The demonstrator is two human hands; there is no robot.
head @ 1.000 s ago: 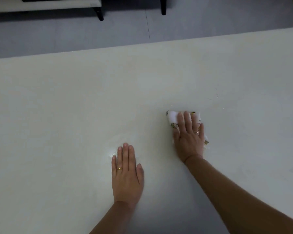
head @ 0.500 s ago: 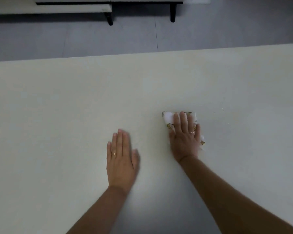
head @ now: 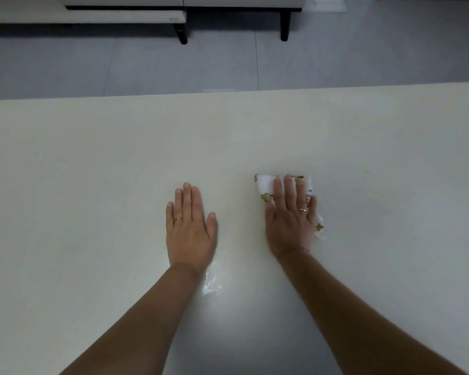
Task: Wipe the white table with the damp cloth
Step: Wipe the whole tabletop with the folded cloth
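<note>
The white table (head: 92, 185) fills most of the head view. My right hand (head: 289, 223) lies flat, palm down, on the damp cloth (head: 264, 184), pressing it onto the table right of centre. The cloth is white with small yellow figures, and its edges show beyond my fingertips and beside my little finger. My left hand (head: 190, 228) rests flat on the bare table to the left of the cloth, fingers together, holding nothing. A shiny wet patch (head: 210, 285) sits beside my left wrist.
A few small droplets (head: 364, 185) lie on the table to the right of the cloth. Beyond the table's far edge is grey floor (head: 336, 63), with a white bench on black legs (head: 183, 33) at the top.
My left hand has slid away from me across the table, uncovering a wet patch near the wrist. My right hand with the cloth has shifted a little forward and left. The view has tilted up.
</note>
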